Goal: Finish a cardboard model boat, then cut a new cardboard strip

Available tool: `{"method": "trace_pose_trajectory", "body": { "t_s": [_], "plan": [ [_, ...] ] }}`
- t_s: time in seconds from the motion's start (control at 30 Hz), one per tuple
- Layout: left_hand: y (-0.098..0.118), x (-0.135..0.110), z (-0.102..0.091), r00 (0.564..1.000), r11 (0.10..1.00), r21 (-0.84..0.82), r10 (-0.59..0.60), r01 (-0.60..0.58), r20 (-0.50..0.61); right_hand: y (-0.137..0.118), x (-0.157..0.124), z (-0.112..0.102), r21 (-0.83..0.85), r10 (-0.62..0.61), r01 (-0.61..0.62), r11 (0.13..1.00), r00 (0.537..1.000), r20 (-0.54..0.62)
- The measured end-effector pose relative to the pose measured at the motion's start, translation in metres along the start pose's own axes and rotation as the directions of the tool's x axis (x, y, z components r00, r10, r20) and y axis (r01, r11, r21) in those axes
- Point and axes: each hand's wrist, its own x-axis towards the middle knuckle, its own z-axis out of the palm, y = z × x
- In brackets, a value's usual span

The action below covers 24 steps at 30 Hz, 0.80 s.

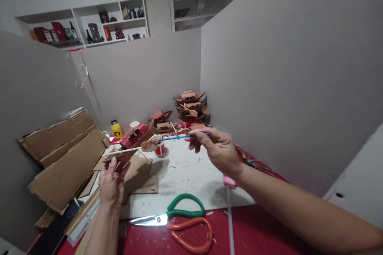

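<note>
My left hand (112, 183) is closed around the near end of a small brown model boat (139, 139) with a red cabin, raised above the table. A wooden oar (149, 146) lies along the boat's side, its broad blade pointing right and partly brown. Between thumb and fingers of my right hand (220, 149) is a thin blue paintbrush (176, 137), pointing left. Its tip is at the oar blade, though I cannot tell whether they touch. Behind the blade stands a red and white paper cup (160, 150).
Scissors (179, 217) with green and orange handles lie at the front. Cardboard sheets (68, 159) lean at left. Stacked model boats (190, 105) stand at the back, and a yellow bottle (116, 129) at back left. A pink tool (229, 181) lies below my right forearm. Grey partitions (143, 75) enclose the table.
</note>
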Motion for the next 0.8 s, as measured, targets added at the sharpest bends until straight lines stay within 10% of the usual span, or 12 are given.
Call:
{"method": "trace_pose_trajectory", "body": {
  "t_s": [0.8],
  "plan": [
    [-0.002, 0.0, 0.001, 0.999, 0.999, 0.031, -0.008, 0.007, 0.031, 0.007, -0.005, 0.013, 0.023, 0.023, -0.025, 0.999, 0.998, 0.066]
  ]
}}
